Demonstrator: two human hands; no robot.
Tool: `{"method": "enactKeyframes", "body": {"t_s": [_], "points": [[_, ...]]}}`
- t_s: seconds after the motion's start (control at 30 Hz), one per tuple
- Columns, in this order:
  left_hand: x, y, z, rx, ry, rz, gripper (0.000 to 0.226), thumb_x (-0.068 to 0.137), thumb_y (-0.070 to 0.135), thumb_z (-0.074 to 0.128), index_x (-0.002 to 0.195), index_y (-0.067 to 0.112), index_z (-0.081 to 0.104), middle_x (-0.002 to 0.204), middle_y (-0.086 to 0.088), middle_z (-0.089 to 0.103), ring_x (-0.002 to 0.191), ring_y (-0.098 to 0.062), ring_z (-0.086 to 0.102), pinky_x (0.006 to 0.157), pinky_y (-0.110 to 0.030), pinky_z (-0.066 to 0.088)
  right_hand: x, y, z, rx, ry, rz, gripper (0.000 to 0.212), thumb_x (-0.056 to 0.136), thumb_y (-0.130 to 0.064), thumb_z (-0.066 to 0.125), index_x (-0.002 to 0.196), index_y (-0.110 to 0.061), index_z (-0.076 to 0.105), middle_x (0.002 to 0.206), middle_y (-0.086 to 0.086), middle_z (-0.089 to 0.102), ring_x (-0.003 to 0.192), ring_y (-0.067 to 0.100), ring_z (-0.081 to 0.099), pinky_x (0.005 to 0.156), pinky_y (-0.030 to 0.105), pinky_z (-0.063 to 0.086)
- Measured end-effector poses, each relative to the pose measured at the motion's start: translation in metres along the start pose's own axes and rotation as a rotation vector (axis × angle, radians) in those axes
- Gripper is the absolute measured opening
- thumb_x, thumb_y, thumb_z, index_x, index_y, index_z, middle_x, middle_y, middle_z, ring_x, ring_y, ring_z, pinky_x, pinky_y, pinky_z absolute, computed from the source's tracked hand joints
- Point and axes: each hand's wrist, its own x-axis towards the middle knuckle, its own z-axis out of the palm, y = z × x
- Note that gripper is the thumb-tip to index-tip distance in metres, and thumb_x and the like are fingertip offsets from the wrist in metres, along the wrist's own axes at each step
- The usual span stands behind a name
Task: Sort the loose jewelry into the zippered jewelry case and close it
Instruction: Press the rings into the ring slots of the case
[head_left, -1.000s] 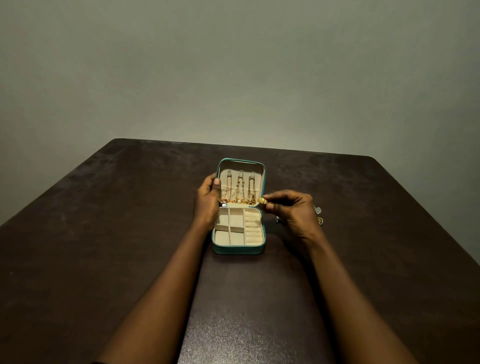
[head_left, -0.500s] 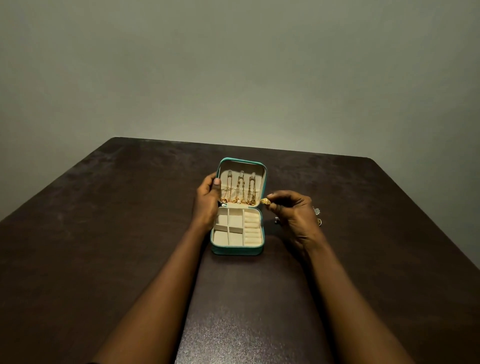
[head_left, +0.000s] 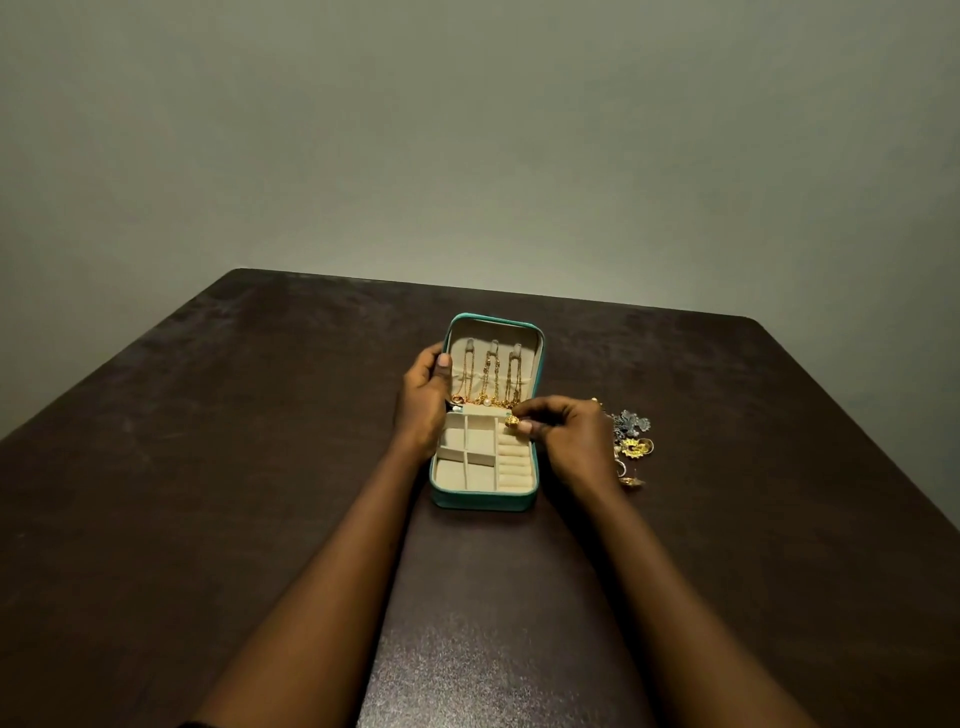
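Head view: right hand (head_left: 576, 441) pinches gold ring (head_left: 511, 422); ring-roll slots (head_left: 514, 460) lie at 6 o'clock, just beside; left hand (head_left: 423, 405) grips jewelry case lid (head_left: 493, 325).

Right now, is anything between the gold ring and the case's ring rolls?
Nothing visible. The right hand pinches the small gold ring at the far end of the cream ring rolls, which lie bare in the open teal zippered case. The left hand holds the lid by its edge, clear of them.
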Motion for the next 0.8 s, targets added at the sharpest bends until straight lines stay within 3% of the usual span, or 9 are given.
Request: {"method": "enactKeyframes", "body": {"t_s": [0.17, 0.37, 0.5, 0.6, 0.67, 0.8], "points": [[-0.0006, 0.0006, 0.0002, 0.002, -0.01, 0.01, 0.024, 0.101, 0.014, 0.032, 0.115, 0.012, 0.051, 0.09, 0.003, 0.062, 0.083, -0.01, 0.061, 0.075, -0.031, 0.052, 0.0036, 0.0006, 0.0036, -0.024, -0.035, 0.023, 0.024, 0.077, 0.004, 0.067, 0.076, -0.018, 0.074, 0.093, 0.004, 0.073, 0.091, 0.017, 0.068, 0.087, 0.04, 0.055], [-0.0017, 0.0014, 0.0004, -0.002, -0.017, 0.017, 0.025, 0.101, 0.014, 0.032, 0.117, 0.009, 0.051, 0.091, 0.003, 0.062, 0.084, -0.01, 0.061, 0.075, -0.03, 0.052, 0.0026, -0.0043, 0.0013, -0.154, -0.049, -0.022, 0.018, 0.076, 0.003, 0.069, 0.087, -0.01, 0.075, 0.096, 0.004, 0.073, 0.089, 0.013, 0.066, 0.083, 0.027, 0.053], [-0.0007, 0.0008, -0.0003, 0.016, -0.017, 0.019, 0.028, 0.101, 0.015, 0.032, 0.119, 0.005, 0.051, 0.092, 0.002, 0.062, 0.085, -0.011, 0.061, 0.077, -0.032, 0.052, 0.0005, -0.006, 0.0021, -0.178, -0.015, -0.028, 0.017, 0.075, 0.0, 0.071, 0.088, -0.01, 0.076, 0.095, 0.004, 0.073, 0.088, 0.013, 0.067, 0.083, 0.029, 0.054], [-0.0004, 0.0011, -0.0006, 0.018, -0.018, 0.023, 0.024, 0.101, 0.015, 0.032, 0.114, 0.012, 0.052, 0.092, 0.003, 0.062, 0.085, -0.011, 0.061, 0.078, -0.034, 0.052, -0.0011, -0.0066, 0.0041, -0.319, 0.009, -0.112, 0.015, 0.075, -0.005, 0.073, 0.089, -0.011, 0.076, 0.098, 0.004, 0.073, 0.093, 0.015, 0.065, 0.086, 0.032, 0.054], [-0.0007, 0.0013, -0.0004, 0.015, -0.015, 0.024, 0.024, 0.101, 0.014, 0.032, 0.114, 0.013, 0.051, 0.091, 0.003, 0.062, 0.084, -0.01, 0.061, 0.077, -0.032, 0.052, -0.0005, -0.0067, 0.0061, -0.437, 0.042, -0.193, 0.016, 0.074, -0.006, 0.074, 0.089, -0.011, 0.076, 0.102, 0.004, 0.067, 0.1, 0.019, 0.06, 0.089, 0.034, 0.052], [-0.0008, 0.0009, 0.0, 0.005, -0.012, 0.025, 0.024, 0.101, 0.014, 0.032, 0.115, 0.01, 0.051, 0.09, 0.003, 0.062, 0.084, -0.011, 0.06, 0.078, -0.033, 0.052, 0.002, -0.0086, 0.0029, -0.54, 0.071, -0.198, 0.019, 0.076, -0.006, 0.072, 0.095, -0.009, 0.074, 0.105, 0.001, 0.046, 0.1, 0.009, 0.043, 0.087, 0.018, 0.04]]}}
